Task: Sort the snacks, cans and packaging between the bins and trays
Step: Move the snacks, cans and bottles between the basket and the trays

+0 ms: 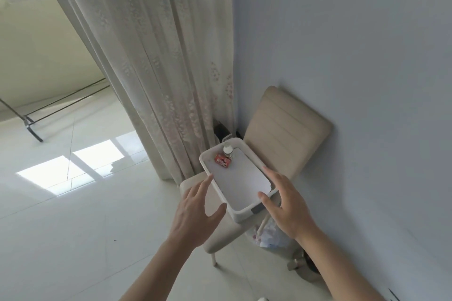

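A: Left grip [195, 205] and right grip [283, 205], both spread, flank the white bin [244, 215] on the chair [286, 129]; contact unclear.
B: Risk: an uneven lift topples the bottle [228, 150] at the far end, and the red snack box [222, 160] slides.

We can read no text: the print on the small red pack [222, 160] and bottle [228, 150] label is blurred.

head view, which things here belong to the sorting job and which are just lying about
In the job: white tray, small red box and small white bottle inside it, left hand, right hand.
Just lying about: beige chair under the tray, curtain, plastic bag on the floor, black stand.
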The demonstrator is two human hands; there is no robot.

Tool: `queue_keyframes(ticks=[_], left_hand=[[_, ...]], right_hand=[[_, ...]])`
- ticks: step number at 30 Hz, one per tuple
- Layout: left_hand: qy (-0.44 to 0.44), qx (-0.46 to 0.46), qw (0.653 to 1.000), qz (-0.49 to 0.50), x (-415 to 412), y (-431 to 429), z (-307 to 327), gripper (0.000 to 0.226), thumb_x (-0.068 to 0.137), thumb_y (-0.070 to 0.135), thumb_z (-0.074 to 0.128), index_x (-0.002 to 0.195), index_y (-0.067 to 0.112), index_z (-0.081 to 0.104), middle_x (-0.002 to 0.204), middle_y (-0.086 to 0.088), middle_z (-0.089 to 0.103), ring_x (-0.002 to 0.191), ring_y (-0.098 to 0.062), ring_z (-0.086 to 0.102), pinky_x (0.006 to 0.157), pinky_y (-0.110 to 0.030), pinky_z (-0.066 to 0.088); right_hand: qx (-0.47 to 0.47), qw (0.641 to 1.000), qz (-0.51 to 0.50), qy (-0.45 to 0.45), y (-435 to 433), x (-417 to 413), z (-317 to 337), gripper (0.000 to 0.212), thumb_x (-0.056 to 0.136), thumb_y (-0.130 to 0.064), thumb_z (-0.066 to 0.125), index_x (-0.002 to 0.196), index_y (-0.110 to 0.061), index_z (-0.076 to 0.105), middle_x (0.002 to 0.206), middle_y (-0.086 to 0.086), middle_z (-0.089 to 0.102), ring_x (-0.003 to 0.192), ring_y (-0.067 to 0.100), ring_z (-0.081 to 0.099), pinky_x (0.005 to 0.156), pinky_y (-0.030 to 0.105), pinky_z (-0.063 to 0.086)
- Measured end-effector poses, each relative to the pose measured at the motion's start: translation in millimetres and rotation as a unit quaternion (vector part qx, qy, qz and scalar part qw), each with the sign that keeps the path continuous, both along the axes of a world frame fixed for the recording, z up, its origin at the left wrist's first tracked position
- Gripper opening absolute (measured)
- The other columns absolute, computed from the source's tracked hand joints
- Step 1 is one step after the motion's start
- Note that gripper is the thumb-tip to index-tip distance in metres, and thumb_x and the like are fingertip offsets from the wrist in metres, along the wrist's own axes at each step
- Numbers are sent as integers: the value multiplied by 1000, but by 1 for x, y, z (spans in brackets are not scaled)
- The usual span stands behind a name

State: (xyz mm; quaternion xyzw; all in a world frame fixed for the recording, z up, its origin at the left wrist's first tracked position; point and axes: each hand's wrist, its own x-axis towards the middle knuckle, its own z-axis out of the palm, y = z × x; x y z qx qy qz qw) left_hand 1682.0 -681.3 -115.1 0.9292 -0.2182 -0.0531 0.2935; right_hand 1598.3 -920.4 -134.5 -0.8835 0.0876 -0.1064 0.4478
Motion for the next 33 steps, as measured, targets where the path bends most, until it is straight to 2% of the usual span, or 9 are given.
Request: queue_keyframes(ticks=[10, 16, 22, 27, 33], left_hand=[[41, -27, 999, 20, 62, -45, -28, 80, 92, 54, 64, 159, 34, 27, 156, 11, 43, 146, -10, 31, 118, -36, 34], [48, -5, 999, 13, 115, -44, -53, 82, 88, 64, 54, 160, 35, 26, 155, 11, 44, 144, -14, 32, 117, -37, 34], [15, 56, 998, -16, 179, -37, -81, 85, 85, 70, 42, 160, 32, 27, 156, 8, 44, 146, -20, 33, 119, -41, 32], [0, 105, 993, -57, 224, -42, -95, 86, 86, 74, 34, 161, 33, 23, 165, 3, 32, 154, -25, 21, 126, -46, 22], [5, 110, 993, -47, 256, -62, -125, 85, 88, 73, 37, 161, 33, 22, 171, 0, 14, 158, -26, 6, 128, -48, 10]], right_hand=[[-44, 997, 10, 60, -27, 50, -33, 59, 100, -51, 52, 154, -41, 30, 155, -23, 36, 141, -9, 31, 108, 7, 29], [-76, 993, 18, 85, -32, 108, -39, 58, 101, -49, 51, 155, -37, 32, 154, -21, 39, 141, -4, 34, 116, 30, 40], [-147, 981, 28, 124, -29, 185, -49, 62, 99, -61, 41, 156, -41, 25, 158, -14, 35, 144, 5, 34, 116, 36, 41], [-216, 965, 18, 147, -23, 232, -61, 69, 96, -67, 29, 158, -38, 23, 162, -4, 32, 148, 15, 31, 115, 29, 30], [-288, 941, 25, 174, -29, 270, -102, 73, 96, -69, 24, 159, -31, 25, 165, 7, 27, 152, 30, 24, 120, 51, 31]])
